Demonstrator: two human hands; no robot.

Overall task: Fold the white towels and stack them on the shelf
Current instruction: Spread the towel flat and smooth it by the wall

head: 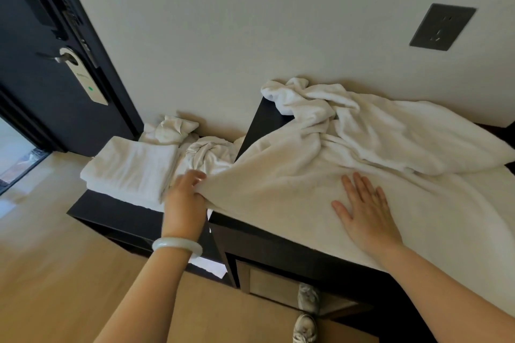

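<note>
- Big white towel (292, 189) lies across the dark tabletop (278, 237), long axis L–R as the person faces it; far part is bunched up by the wall, right end runs out of frame
- L hand (185, 198) is at the towel's left corner, just past the tabletop's left edge; fingers + thumb pinch the cloth, holding it out over the drop to the lower shelf (111, 211)
- R hand (365, 211) lies flat on the towel mid-span near the front edge, fingers straight + spread, pressing down, gripping nothing
- So the corner is at the L hand and the bulk of the cloth lies right of both hands; R hand = anchor, L hand = mover
- Prob next: L hand carries the corner rightward along that axis, or tugs left to flatten first; can't tell which
- folded towel (131, 167) sits on the lower shelf just left of the L hand; crumpled towels (207, 153) behind it, not yet folded
</note>
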